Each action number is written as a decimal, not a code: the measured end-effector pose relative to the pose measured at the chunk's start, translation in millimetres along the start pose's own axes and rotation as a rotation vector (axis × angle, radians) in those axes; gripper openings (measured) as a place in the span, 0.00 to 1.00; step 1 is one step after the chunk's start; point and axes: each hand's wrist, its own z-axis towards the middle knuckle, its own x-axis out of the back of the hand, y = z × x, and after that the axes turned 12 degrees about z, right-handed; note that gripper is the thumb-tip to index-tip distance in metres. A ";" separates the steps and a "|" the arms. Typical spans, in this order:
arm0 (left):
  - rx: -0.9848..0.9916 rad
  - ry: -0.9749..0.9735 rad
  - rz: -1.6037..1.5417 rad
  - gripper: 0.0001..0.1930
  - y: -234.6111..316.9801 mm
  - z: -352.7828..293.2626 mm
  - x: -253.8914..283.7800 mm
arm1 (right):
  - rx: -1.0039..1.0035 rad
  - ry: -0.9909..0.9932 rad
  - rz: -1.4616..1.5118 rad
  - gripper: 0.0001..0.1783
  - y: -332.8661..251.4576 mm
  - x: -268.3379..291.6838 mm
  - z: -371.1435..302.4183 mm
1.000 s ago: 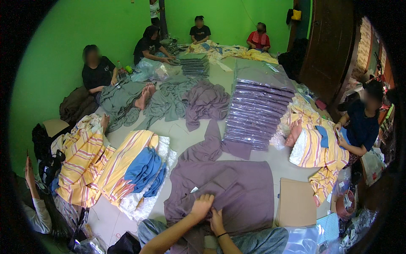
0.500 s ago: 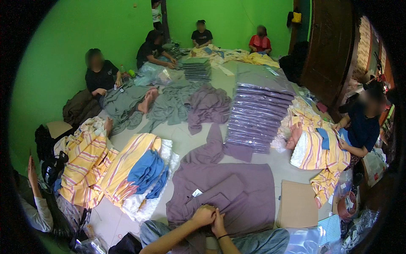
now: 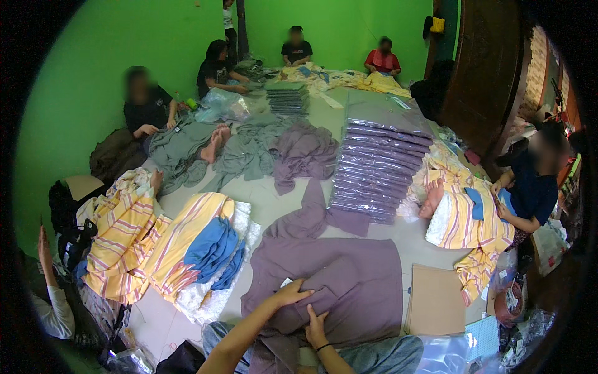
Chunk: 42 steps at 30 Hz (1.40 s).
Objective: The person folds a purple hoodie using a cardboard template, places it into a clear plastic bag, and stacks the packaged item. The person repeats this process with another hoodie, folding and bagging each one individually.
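A mauve long-sleeved garment [image 3: 367, 274] lies spread on the floor in front of my crossed legs, one sleeve reaching away from me. On its folded, rumpled middle rests my left hand [image 3: 291, 293], fingers stretched out over the cloth. My right hand [image 3: 316, 327] touches the fabric slightly nearer to me and to the right, thumb and fingers apart. A small white tag [image 3: 286, 282] shows just beyond my left hand. Part of the cloth drapes over my lap between my forearms.
Beyond the garment stands a tall stack of bagged mauve garments [image 3: 377, 174]. Brown cardboard sheets [image 3: 436, 299] and clear plastic bags [image 3: 442, 355] lie at my right. Yellow striped cloth with blue pieces [image 3: 193, 243] lies left. Several people sit around the room, one at the right [image 3: 536, 187].
My hands were closed together over the folded cloth; now they are apart with fingers spread. The left has moved up and left, and the folded part looks looser and flatter.
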 end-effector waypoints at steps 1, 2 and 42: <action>-0.022 -0.003 0.004 0.37 5.5 -2.8 4.0 | -0.003 -0.029 0.006 0.48 -3.3 -1.6 -1.4; -0.042 0.013 0.007 0.37 11.5 -6.3 10.4 | 0.016 -0.047 0.024 0.45 -8.0 -2.9 -3.1; 0.161 -0.183 -0.654 0.26 144.6 -256.2 45.8 | 0.326 -0.320 0.208 0.20 -152.3 0.2 -164.1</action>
